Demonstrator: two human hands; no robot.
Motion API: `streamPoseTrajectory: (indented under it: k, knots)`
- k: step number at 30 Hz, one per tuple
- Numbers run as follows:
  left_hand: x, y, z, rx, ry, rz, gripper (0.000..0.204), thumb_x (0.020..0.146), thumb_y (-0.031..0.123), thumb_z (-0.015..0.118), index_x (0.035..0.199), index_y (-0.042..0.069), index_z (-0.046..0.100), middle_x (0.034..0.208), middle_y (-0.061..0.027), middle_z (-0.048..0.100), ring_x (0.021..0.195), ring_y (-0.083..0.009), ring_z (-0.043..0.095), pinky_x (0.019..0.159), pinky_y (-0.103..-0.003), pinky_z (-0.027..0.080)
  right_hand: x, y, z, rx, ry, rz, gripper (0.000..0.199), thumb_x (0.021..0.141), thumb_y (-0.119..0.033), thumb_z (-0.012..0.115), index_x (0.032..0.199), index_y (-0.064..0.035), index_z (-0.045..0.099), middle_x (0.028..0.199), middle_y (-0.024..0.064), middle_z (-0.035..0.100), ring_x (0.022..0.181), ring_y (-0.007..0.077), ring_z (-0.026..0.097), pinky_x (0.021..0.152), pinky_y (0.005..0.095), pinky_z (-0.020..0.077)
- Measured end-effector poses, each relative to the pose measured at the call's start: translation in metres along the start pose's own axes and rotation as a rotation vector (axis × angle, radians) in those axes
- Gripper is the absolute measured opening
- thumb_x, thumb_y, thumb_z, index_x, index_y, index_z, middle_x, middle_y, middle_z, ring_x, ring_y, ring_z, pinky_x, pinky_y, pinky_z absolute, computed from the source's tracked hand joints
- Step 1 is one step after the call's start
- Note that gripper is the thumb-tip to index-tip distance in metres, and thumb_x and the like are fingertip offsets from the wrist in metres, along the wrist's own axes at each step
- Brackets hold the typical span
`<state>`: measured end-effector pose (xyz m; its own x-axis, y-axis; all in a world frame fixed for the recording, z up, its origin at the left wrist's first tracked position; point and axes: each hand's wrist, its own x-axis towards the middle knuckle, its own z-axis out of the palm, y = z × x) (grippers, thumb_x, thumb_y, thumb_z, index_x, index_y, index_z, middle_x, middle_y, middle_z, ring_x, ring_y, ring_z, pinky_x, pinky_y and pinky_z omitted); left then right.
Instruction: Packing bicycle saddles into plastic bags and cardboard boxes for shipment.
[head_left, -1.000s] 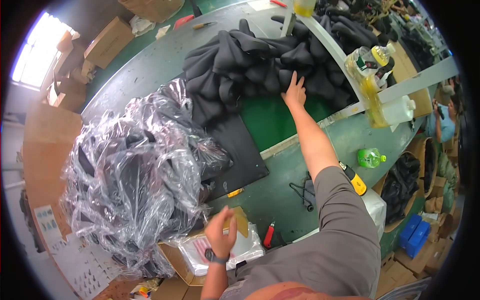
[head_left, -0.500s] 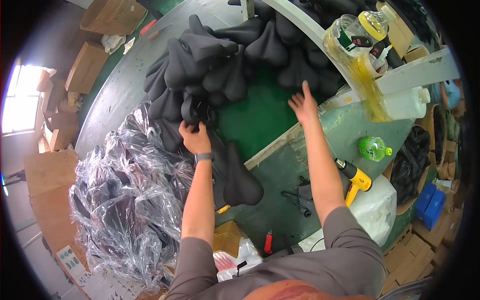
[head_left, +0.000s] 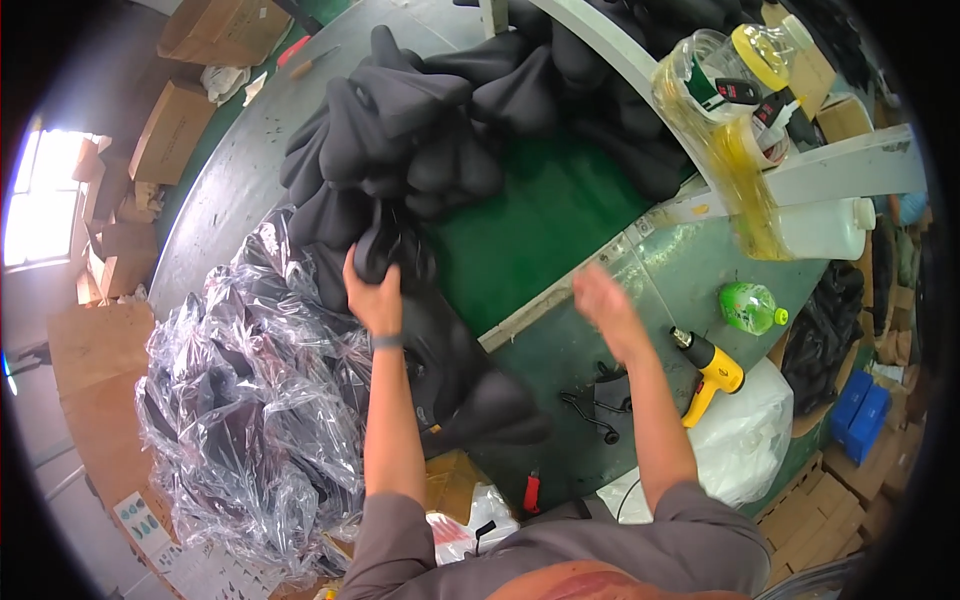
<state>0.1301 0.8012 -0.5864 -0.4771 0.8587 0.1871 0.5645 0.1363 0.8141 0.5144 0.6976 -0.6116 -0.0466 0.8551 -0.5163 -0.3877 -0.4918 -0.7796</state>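
Observation:
Black bicycle saddles (head_left: 395,100) are heaped at the far side of the table. My left hand (head_left: 374,300) is closed around the rounded end of one black saddle (head_left: 378,240) at the near left of the heap. Beside that forearm another black saddle (head_left: 490,410) lies on the table, blurred. My right hand (head_left: 606,308) is over the table near the pale strip bordering the green surface, apart from the saddles. Its fingers are smeared by motion, and I see nothing in them.
Clear plastic-wrapped saddles (head_left: 260,400) pile up at left. A yellow heat gun (head_left: 712,372), a green bottle (head_left: 750,307), black cords (head_left: 595,410) and a red-handled cutter (head_left: 532,492) lie at right and near. A white frame bar (head_left: 840,170) carries taped-on containers.
My right hand has pulled back from the far saddles toward me. My left hand has shifted slightly left and nearer on the saddle. The saddle by my left forearm has turned and moved nearer.

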Motion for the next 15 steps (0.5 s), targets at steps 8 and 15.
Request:
streamPoseTrajectory:
  k: [8,15]
  knots:
    - [-0.152,0.049,-0.189,-0.121,-0.765,-0.618,0.081,0.088,0.014,0.085,0.157,0.000,0.045,0.153,-0.0161,0.053,0.142,-0.0250,0.049,0.119,-0.041,0.040,0.331,-0.082,-0.071,1.106,0.600,-0.244,0.055,0.093,-0.038,0.081,0.132,-0.0063,0.059,0.129,0.0120,0.061,0.121,0.0296,0.058,0.108,0.0498,0.0459]
    - [-0.069,0.039,-0.113,-0.298,-0.348,-0.286,0.061,0.099,0.006,0.072,0.153,-0.003,0.046,0.144,-0.0141,0.063,0.132,-0.0218,0.060,0.112,-0.037,0.048,0.259,-0.086,-0.002,1.177,0.368,-0.043,0.036,0.090,-0.040,0.083,0.105,-0.0104,0.070,0.096,0.0035,0.071,0.093,0.0224,0.069,0.082,0.0405,0.0590]
